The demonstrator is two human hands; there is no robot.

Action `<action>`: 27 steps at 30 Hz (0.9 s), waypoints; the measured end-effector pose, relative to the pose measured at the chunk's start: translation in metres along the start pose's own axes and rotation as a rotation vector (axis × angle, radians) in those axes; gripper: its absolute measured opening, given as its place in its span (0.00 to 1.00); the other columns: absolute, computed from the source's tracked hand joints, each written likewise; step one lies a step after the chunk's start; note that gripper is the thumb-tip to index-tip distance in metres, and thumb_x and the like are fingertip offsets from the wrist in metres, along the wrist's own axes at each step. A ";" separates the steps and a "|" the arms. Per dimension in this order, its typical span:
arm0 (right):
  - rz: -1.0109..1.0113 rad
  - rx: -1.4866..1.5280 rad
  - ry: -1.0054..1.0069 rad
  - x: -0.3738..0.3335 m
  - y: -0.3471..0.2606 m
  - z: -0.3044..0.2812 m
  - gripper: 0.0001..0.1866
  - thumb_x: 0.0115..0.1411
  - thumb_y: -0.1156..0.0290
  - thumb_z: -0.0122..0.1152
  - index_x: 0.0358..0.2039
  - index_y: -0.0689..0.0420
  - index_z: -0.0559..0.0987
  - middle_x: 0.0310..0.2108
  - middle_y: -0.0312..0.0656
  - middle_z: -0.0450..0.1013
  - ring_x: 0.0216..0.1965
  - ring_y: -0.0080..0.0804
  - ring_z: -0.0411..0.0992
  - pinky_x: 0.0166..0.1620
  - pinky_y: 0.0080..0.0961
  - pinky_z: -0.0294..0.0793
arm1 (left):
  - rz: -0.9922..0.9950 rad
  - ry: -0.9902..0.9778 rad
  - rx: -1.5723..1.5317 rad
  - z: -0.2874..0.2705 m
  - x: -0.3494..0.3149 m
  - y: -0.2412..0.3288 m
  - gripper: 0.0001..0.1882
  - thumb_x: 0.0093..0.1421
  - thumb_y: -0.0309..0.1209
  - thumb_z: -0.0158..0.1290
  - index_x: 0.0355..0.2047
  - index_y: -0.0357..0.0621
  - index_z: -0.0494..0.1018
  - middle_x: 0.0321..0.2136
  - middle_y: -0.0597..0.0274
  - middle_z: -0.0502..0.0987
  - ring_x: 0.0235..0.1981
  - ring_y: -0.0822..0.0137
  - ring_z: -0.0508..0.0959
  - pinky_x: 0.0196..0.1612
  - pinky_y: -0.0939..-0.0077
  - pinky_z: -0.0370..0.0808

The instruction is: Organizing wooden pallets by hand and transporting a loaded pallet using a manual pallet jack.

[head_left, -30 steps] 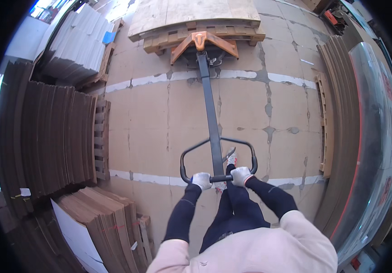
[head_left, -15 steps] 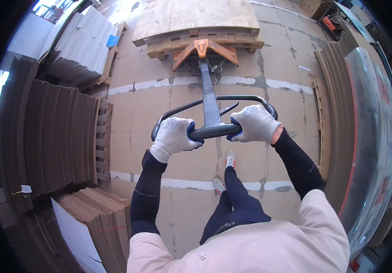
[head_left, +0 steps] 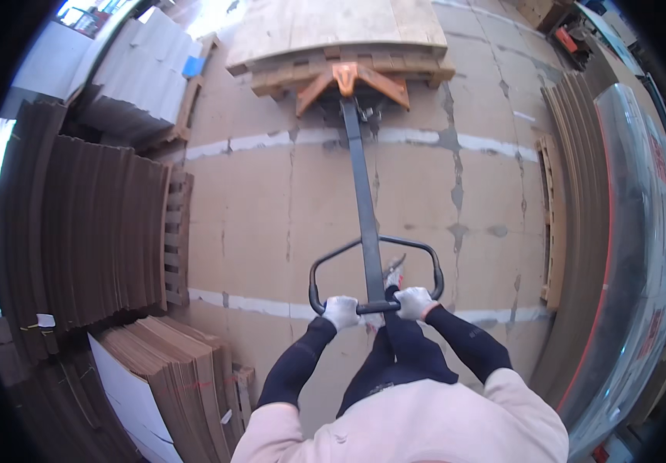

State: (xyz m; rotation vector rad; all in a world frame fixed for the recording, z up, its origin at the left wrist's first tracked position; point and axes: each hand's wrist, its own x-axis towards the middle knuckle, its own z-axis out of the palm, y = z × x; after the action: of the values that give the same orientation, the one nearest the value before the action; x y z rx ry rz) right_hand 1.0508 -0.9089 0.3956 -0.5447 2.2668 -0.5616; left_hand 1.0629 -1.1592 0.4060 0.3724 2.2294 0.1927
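My left hand, in a white work glove, is closed round the left part of the grip bar on a pallet jack handle. My right hand, gloved the same way, grips that bar just right of the shaft. The black loop handle sits low, close to my legs, with a small lever beside the shaft. At the far end is the orange pallet jack body. Its forks are hidden under a wooden pallet carrying a flat plywood board.
Stacked brown cardboard sheets stand on a pallet at left, with more cardboard nearer me. White sheets are piled at the far left. Along the right are cardboard and a plastic-wrapped stack. White lines cross the floor.
Both hands have brought the handle down toward my body, so its shaft shows longer. Hands remain on the grip bar. The orange body and pallet have barely shifted in view.
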 end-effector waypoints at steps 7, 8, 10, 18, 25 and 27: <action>-0.277 -0.144 0.246 -0.024 -0.073 -0.231 0.18 0.42 0.53 0.67 0.23 0.55 0.77 0.23 0.46 0.76 0.29 0.45 0.77 0.32 0.41 0.75 | 0.186 0.593 0.040 -0.214 -0.073 0.015 0.16 0.42 0.45 0.61 0.20 0.46 0.75 0.19 0.56 0.78 0.23 0.58 0.80 0.27 0.64 0.76; -0.291 -0.213 0.323 -0.024 -0.082 -0.254 0.17 0.44 0.53 0.67 0.26 0.53 0.77 0.21 0.44 0.75 0.26 0.46 0.76 0.31 0.40 0.74 | 0.189 0.644 0.090 -0.241 -0.077 0.019 0.16 0.43 0.45 0.62 0.20 0.45 0.75 0.19 0.56 0.77 0.23 0.58 0.80 0.28 0.65 0.76; -0.252 -0.280 0.327 -0.025 -0.095 -0.283 0.19 0.44 0.52 0.67 0.26 0.54 0.76 0.19 0.45 0.74 0.25 0.45 0.76 0.30 0.39 0.74 | 0.196 0.659 0.095 -0.273 -0.084 0.026 0.15 0.43 0.44 0.61 0.20 0.45 0.75 0.19 0.56 0.77 0.23 0.58 0.80 0.28 0.65 0.75; -0.153 -0.110 0.093 -0.019 -0.029 -0.098 0.15 0.44 0.58 0.66 0.25 0.55 0.76 0.17 0.43 0.73 0.23 0.42 0.76 0.28 0.37 0.74 | 0.072 0.189 0.071 -0.093 -0.034 0.021 0.17 0.46 0.46 0.60 0.24 0.45 0.76 0.23 0.55 0.79 0.25 0.58 0.82 0.29 0.66 0.77; 0.099 -0.044 0.023 0.029 0.029 0.065 0.12 0.43 0.60 0.64 0.25 0.53 0.79 0.24 0.47 0.77 0.30 0.46 0.78 0.33 0.43 0.76 | 0.002 -0.111 -0.085 0.045 0.048 -0.002 0.12 0.48 0.38 0.53 0.27 0.46 0.81 0.26 0.51 0.81 0.31 0.53 0.82 0.37 0.57 0.78; -0.011 -0.015 0.075 0.011 0.016 0.019 0.12 0.42 0.61 0.63 0.25 0.53 0.78 0.22 0.46 0.76 0.27 0.45 0.77 0.33 0.41 0.76 | 0.123 0.128 -0.082 0.021 0.027 -0.005 0.13 0.48 0.42 0.54 0.24 0.46 0.80 0.23 0.52 0.80 0.28 0.53 0.82 0.34 0.58 0.78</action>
State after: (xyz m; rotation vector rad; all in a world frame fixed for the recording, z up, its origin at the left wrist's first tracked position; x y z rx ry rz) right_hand 1.0538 -0.9061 0.3687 -0.5518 2.3416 -0.5793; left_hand 1.0623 -1.1552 0.3720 0.4637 2.3172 0.3823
